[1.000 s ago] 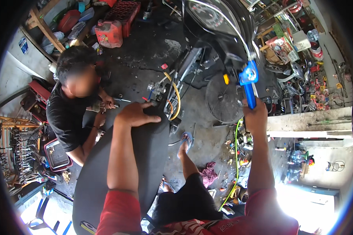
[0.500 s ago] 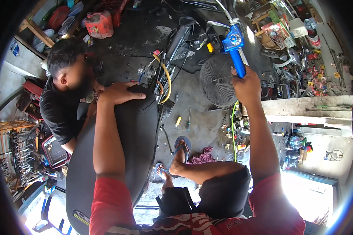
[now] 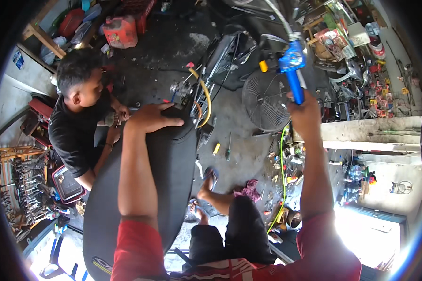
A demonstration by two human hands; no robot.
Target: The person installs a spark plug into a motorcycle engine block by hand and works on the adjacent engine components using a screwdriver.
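My left hand [image 3: 153,117] rests on the front of a black motorcycle seat [image 3: 169,164], thumb and fingers apart. My right hand [image 3: 303,110] is wrapped round a blue handlebar grip [image 3: 296,85], which has a blue housing [image 3: 291,58] above it. Just beyond my left hand are a metal engine part [image 3: 178,89] and a curved yellow hose [image 3: 204,96]. A co-worker [image 3: 72,136] in a black shirt is low beside the seat at my left, hands close together holding something I cannot make out.
A round wire-mesh fan [image 3: 265,100] stands under the grip. Red jerrycans [image 3: 119,33] sit at the back left, hand tools [image 3: 21,187] at the left edge. A yellow-green hose [image 3: 282,178], purple rag [image 3: 246,189] and loose tools [image 3: 229,150] lie on the floor. Shelved parts [image 3: 375,93] line the right.
The view has shifted; seat and grip sit higher than a second ago. My hands stay on them. My feet and legs below have shifted. The co-worker's head has turned slightly.
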